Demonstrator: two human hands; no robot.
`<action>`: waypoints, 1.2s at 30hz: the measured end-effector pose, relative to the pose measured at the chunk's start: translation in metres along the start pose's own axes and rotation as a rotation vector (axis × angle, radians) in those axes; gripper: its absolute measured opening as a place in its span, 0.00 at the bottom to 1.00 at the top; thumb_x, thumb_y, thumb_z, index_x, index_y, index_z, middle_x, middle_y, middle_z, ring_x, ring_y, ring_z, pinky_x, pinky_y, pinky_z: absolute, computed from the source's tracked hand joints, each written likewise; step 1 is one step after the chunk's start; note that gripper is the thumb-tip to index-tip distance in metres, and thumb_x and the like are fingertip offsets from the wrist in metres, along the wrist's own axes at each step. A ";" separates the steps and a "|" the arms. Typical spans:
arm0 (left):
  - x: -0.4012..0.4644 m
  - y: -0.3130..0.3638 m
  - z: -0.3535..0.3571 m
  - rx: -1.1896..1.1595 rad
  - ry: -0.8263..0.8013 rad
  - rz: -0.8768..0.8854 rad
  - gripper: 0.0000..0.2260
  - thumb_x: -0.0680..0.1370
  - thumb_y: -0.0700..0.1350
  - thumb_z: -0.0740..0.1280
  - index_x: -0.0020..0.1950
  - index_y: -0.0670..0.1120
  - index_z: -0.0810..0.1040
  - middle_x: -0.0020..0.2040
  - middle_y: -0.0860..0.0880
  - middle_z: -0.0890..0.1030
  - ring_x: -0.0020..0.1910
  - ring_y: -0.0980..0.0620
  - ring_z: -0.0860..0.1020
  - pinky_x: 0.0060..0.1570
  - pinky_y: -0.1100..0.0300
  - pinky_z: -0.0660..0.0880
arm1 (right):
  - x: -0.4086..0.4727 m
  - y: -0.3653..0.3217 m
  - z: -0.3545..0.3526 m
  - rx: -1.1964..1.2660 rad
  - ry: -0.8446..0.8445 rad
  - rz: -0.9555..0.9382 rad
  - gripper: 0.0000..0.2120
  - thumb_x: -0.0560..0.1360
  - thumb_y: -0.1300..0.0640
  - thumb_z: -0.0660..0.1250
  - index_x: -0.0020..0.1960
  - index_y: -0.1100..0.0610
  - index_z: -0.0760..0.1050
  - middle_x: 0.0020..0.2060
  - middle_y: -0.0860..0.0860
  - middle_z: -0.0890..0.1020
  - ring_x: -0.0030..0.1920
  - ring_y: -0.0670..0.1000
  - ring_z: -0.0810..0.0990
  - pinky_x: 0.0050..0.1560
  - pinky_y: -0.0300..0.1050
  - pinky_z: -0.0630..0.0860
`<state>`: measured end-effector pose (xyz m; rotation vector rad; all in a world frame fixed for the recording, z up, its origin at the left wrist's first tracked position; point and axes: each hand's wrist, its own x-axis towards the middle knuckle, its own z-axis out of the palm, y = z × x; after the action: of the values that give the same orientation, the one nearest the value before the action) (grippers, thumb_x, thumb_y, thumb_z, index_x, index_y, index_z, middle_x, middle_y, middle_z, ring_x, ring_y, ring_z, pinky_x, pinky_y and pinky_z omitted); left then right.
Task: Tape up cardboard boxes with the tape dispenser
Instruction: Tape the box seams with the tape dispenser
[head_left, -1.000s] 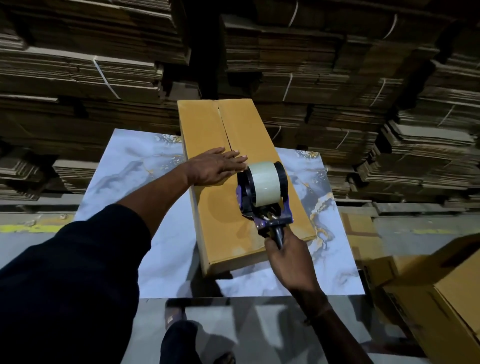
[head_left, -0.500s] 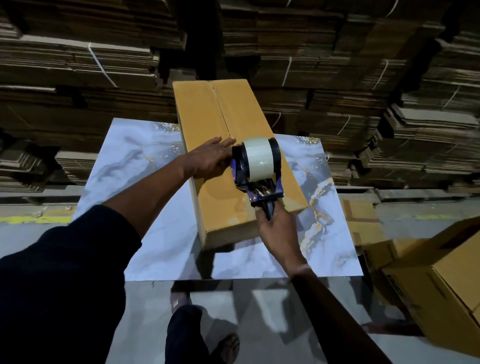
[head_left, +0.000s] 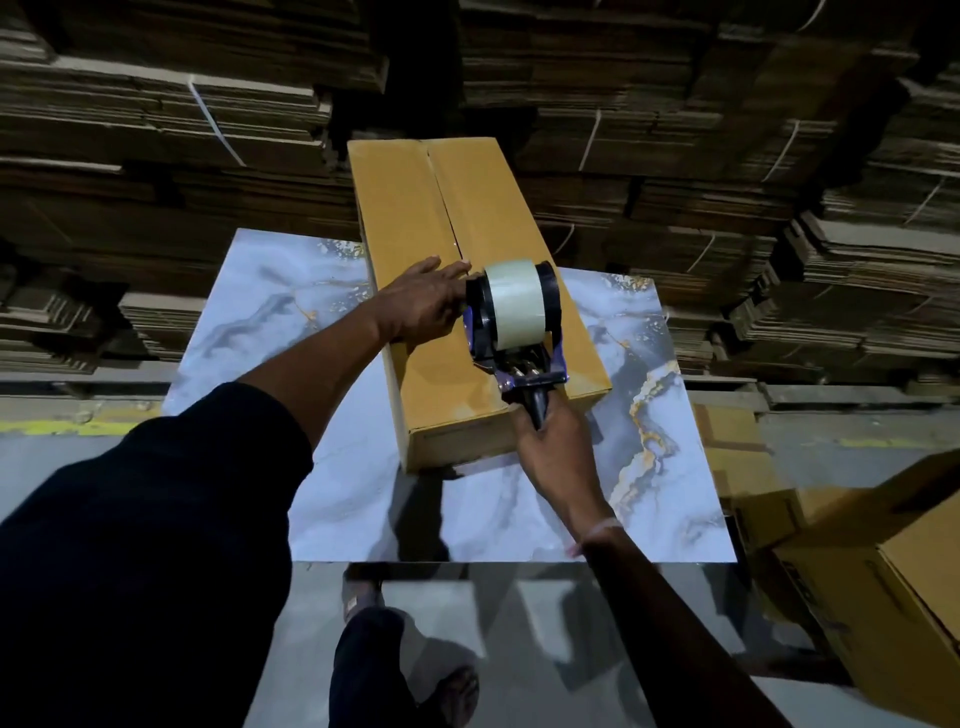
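Left sleeve (head_left: 156, 519): dark, pushed up so that the forearm is bared.
Right wrist: a thin pale band (head_left: 602, 529) is worn.
Legs: dark trousers (head_left: 363, 670) are seen.
Feet: open sandals (head_left: 358, 592) are worn.

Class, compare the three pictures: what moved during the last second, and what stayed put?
The tape dispenser slid farther along the long cardboard box's top seam, away from the person, its handle gripped by the right hand. The left hand stayed flat on the box, which remained on the marbled table.

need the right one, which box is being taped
The long box on the marble table, under the left hand and tape dispenser; the others sit off to the right.
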<state>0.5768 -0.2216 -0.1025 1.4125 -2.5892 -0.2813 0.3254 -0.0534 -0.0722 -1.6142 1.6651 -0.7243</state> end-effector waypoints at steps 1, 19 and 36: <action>0.001 0.000 0.000 0.009 -0.010 -0.005 0.26 0.83 0.42 0.62 0.81 0.51 0.66 0.83 0.48 0.62 0.84 0.47 0.53 0.82 0.41 0.48 | -0.005 0.000 -0.002 -0.010 0.002 0.002 0.10 0.82 0.53 0.67 0.43 0.48 0.69 0.32 0.45 0.71 0.32 0.44 0.70 0.34 0.43 0.65; -0.033 0.046 0.007 -0.074 -0.065 0.195 0.23 0.86 0.49 0.49 0.81 0.50 0.66 0.84 0.48 0.59 0.84 0.47 0.53 0.83 0.45 0.46 | -0.058 0.035 -0.015 -0.005 0.046 0.142 0.06 0.75 0.53 0.66 0.41 0.52 0.71 0.33 0.52 0.78 0.37 0.57 0.78 0.39 0.55 0.78; -0.047 0.063 0.011 -0.044 -0.080 0.251 0.23 0.88 0.50 0.49 0.83 0.52 0.63 0.83 0.52 0.57 0.84 0.51 0.53 0.83 0.45 0.50 | -0.084 0.042 -0.005 0.113 0.148 0.143 0.22 0.77 0.64 0.68 0.32 0.47 0.64 0.24 0.39 0.73 0.27 0.40 0.70 0.34 0.39 0.66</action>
<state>0.5485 -0.1475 -0.1001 1.0673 -2.7690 -0.3618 0.2938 0.0325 -0.0943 -1.3769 1.7900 -0.8660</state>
